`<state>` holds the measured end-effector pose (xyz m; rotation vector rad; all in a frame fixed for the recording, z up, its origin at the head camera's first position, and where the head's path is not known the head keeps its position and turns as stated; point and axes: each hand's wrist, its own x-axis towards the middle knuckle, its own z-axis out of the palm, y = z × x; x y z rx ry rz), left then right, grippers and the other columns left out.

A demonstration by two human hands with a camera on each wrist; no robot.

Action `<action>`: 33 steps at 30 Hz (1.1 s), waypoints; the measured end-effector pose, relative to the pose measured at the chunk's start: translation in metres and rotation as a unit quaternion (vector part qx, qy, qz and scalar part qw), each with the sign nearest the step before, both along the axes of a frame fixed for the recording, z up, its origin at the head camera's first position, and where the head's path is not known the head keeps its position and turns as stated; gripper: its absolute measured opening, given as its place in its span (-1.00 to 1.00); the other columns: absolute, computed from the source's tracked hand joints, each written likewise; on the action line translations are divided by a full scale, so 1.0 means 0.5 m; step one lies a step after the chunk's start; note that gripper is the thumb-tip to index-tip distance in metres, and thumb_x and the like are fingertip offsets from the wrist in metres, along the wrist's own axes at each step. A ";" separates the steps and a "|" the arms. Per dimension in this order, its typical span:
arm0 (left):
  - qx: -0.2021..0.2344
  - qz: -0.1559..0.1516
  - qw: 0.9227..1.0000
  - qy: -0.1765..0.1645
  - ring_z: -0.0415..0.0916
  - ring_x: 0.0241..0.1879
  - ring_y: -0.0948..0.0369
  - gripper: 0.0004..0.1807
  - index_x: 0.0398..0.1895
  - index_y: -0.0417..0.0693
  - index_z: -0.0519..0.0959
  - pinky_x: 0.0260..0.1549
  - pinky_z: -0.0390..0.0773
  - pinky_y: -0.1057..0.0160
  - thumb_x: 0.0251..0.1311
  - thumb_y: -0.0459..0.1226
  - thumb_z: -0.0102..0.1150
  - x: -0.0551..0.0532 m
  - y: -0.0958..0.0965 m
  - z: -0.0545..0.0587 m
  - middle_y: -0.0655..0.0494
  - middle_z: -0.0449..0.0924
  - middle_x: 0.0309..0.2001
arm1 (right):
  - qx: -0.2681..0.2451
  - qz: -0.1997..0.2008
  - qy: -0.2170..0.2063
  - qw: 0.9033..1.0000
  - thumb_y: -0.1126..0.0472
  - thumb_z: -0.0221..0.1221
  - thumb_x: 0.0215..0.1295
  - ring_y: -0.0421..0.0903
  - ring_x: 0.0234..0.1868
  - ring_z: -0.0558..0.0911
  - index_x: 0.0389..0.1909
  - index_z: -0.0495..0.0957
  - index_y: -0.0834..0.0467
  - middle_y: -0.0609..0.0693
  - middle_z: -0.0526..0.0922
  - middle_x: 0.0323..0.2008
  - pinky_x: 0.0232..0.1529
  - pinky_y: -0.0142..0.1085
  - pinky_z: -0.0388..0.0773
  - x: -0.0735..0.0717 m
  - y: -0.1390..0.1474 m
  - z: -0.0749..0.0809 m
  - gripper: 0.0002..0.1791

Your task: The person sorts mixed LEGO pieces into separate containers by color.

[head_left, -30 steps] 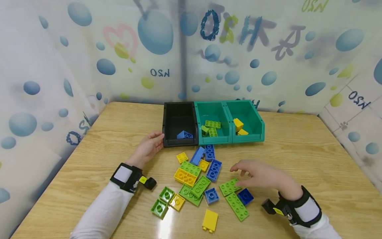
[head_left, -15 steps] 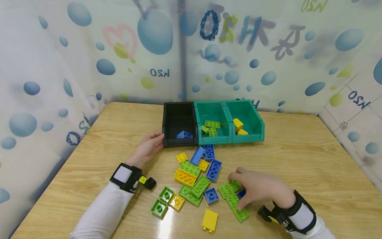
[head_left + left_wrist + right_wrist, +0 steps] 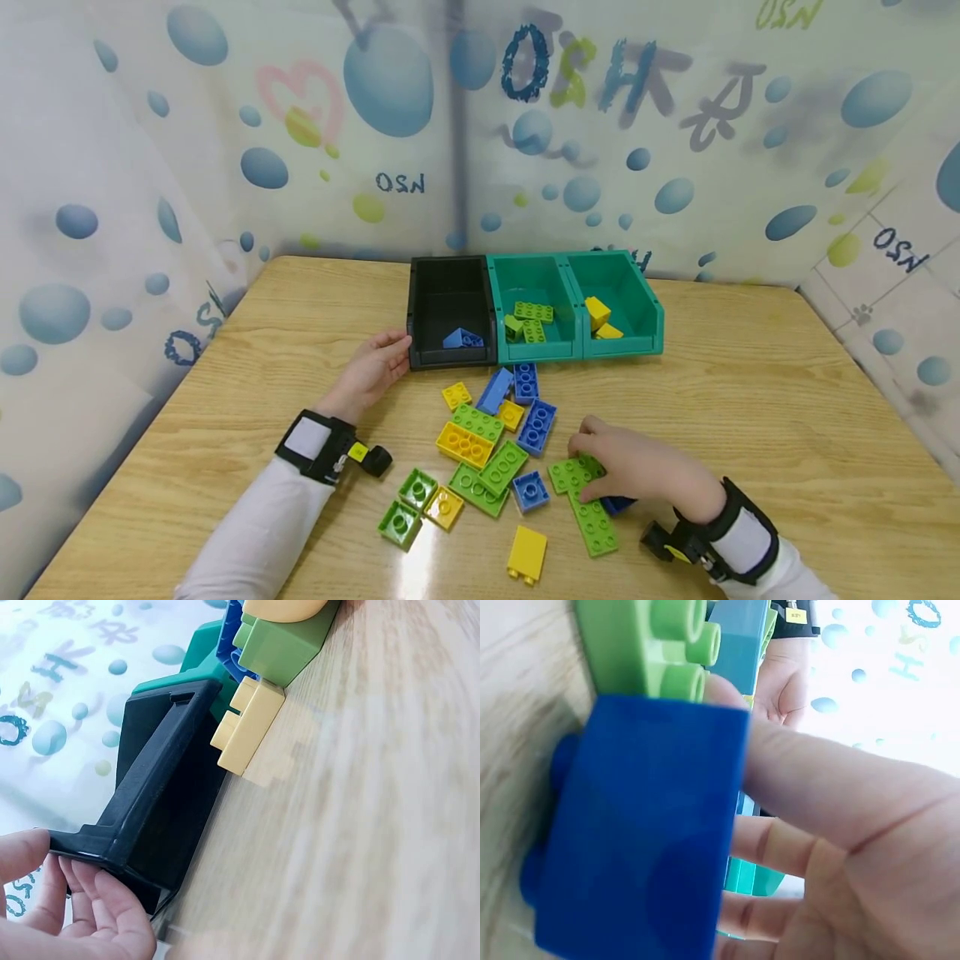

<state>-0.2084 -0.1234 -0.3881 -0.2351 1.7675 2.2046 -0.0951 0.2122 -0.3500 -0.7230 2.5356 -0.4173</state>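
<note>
My left hand (image 3: 371,371) grips the left front corner of the black bin (image 3: 453,360); the left wrist view shows the thumb over its rim (image 3: 82,844) and fingers curled beneath. My right hand (image 3: 648,473) reaches down over a green building brick (image 3: 562,475), thumb and fingers bent around its two sides and partly covering it. Against that brick lies a longer green brick (image 3: 596,529). Under the palm, a dark blue brick (image 3: 618,505) is mostly hidden in the head view; it looms large, studs down, in the right wrist view (image 3: 645,817).
Two teal bins (image 3: 540,352) adjoin the black one, holding green bricks (image 3: 534,312) and yellow bricks (image 3: 597,312). Blue bricks (image 3: 462,337) lie in the black bin. Several loose bricks spread mid-table, including an upside-down yellow one (image 3: 465,444) and a yellow one (image 3: 527,552) near the front.
My right hand came down onto the green bricks from above, then shifted slightly left, its thumb moving in closer. The longer green brick turned a little. My left hand stays on the black bin.
</note>
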 end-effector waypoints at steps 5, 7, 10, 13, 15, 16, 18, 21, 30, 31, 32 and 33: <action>-0.006 -0.002 1.000 -0.003 0.33 -0.28 0.34 -0.95 -0.17 -0.02 0.35 -0.17 0.40 0.41 0.37 -0.26 -0.08 0.002 -0.002 0.000 0.26 0.37 -0.26 | -0.001 0.007 0.016 1.000 0.02 0.34 0.01 -0.22 -0.32 0.41 -0.19 0.47 0.04 -0.14 0.38 -0.27 -0.27 -0.28 0.46 -0.005 0.000 -0.003 -0.62; -0.007 -0.001 1.000 -0.004 0.33 -0.27 0.33 -0.95 -0.18 -0.01 0.35 -0.16 0.39 0.41 0.37 -0.26 -0.08 0.003 -0.002 0.000 0.25 0.37 -0.25 | -0.001 0.009 0.022 1.000 0.03 0.34 0.01 -0.23 -0.31 0.42 -0.18 0.46 0.05 -0.15 0.41 -0.27 -0.25 -0.27 0.47 -0.008 0.000 -0.005 -0.62; -0.007 -0.001 1.000 -0.005 0.32 -0.27 0.33 -0.95 -0.18 -0.01 0.35 -0.16 0.39 0.41 0.37 -0.25 -0.07 0.004 -0.003 0.000 0.25 0.37 -0.25 | -0.003 0.009 0.027 1.000 0.05 0.34 0.02 -0.22 -0.28 0.46 -0.16 0.47 0.08 -0.15 0.46 -0.26 -0.21 -0.24 0.49 -0.012 0.000 -0.009 -0.60; -0.006 -0.002 1.000 -0.004 0.32 -0.27 0.33 -0.95 -0.18 -0.01 0.35 -0.17 0.39 0.42 0.37 -0.26 -0.08 0.004 -0.003 0.000 0.25 0.36 -0.25 | -0.002 0.009 0.029 1.000 0.04 0.34 0.02 -0.21 -0.24 0.49 -0.12 0.49 0.12 -0.13 0.49 -0.22 -0.17 -0.23 0.49 -0.015 0.001 -0.013 -0.58; -0.006 -0.003 1.000 -0.004 0.32 -0.27 0.33 -0.94 -0.17 -0.02 0.34 -0.17 0.39 0.42 0.37 -0.25 -0.08 0.004 -0.003 0.001 0.25 0.36 -0.25 | -0.004 0.013 0.032 0.999 0.04 0.33 0.03 -0.22 -0.25 0.48 -0.11 0.50 0.13 -0.13 0.49 -0.23 -0.19 -0.24 0.49 -0.017 0.002 -0.016 -0.58; -0.007 -0.004 1.000 -0.004 0.32 -0.26 0.33 -0.93 -0.16 -0.02 0.34 -0.16 0.39 0.42 0.37 -0.25 -0.08 0.004 -0.003 0.001 0.25 0.35 -0.24 | -0.005 0.016 0.034 0.999 0.04 0.32 0.04 -0.23 -0.26 0.47 -0.10 0.51 0.13 -0.13 0.49 -0.23 -0.20 -0.25 0.48 -0.018 0.003 -0.017 -0.58; -0.007 -0.004 1.000 -0.003 0.32 -0.27 0.33 -0.93 -0.16 -0.02 0.35 -0.16 0.39 0.42 0.37 -0.25 -0.07 0.004 -0.003 0.000 0.25 0.36 -0.25 | -0.014 0.026 0.040 0.999 0.06 0.29 0.09 -0.26 -0.33 0.41 -0.13 0.51 0.13 -0.16 0.46 -0.29 -0.28 -0.31 0.44 -0.020 0.006 -0.018 -0.64; -0.009 -0.004 1.000 -0.001 0.33 -0.27 0.32 -0.93 -0.17 -0.01 0.36 -0.15 0.39 0.42 0.36 -0.24 -0.06 0.004 -0.004 -0.001 0.25 0.37 -0.25 | -0.037 0.041 0.049 0.997 0.09 0.24 0.16 -0.29 -0.40 0.35 -0.26 0.49 0.08 -0.20 0.41 -0.40 -0.37 -0.38 0.36 -0.022 0.009 -0.018 -0.80; -0.010 -0.003 1.000 0.000 0.33 -0.27 0.33 -0.92 -0.17 -0.02 0.35 -0.17 0.39 0.42 0.36 -0.24 -0.05 0.001 -0.004 -0.004 0.25 0.37 -0.26 | -0.099 0.040 0.036 0.994 0.06 0.17 0.25 -0.33 -0.47 0.36 -0.39 0.44 0.01 -0.23 0.41 -0.49 -0.42 -0.42 0.35 -0.028 0.015 -0.012 -0.86; -0.011 -0.003 1.000 -0.001 0.33 -0.27 0.33 -0.92 -0.16 -0.02 0.35 -0.16 0.39 0.42 0.36 -0.23 -0.05 0.000 -0.003 -0.004 0.25 0.37 -0.25 | -0.107 0.034 0.035 0.993 0.05 0.16 0.25 -0.33 -0.47 0.36 -0.38 0.45 0.01 -0.23 0.42 -0.49 -0.42 -0.42 0.36 -0.028 0.016 -0.011 -0.86; -0.010 -0.003 1.000 -0.002 0.33 -0.27 0.33 -0.92 -0.16 -0.02 0.35 -0.16 0.39 0.42 0.36 -0.23 -0.05 -0.001 -0.003 -0.004 0.25 0.37 -0.25 | -0.116 0.027 0.035 0.992 0.04 0.15 0.26 -0.33 -0.48 0.36 -0.37 0.46 0.00 -0.23 0.42 -0.49 -0.44 -0.42 0.36 -0.029 0.017 -0.010 -0.86; -0.011 -0.004 1.000 -0.002 0.33 -0.26 0.33 -0.92 -0.16 -0.02 0.35 -0.16 0.39 0.42 0.36 -0.23 -0.06 -0.001 -0.003 -0.003 0.25 0.37 -0.24 | -0.128 0.016 0.035 0.991 0.04 0.15 0.26 -0.32 -0.48 0.37 -0.36 0.47 0.00 -0.22 0.43 -0.48 -0.45 -0.42 0.36 -0.030 0.018 -0.009 -0.87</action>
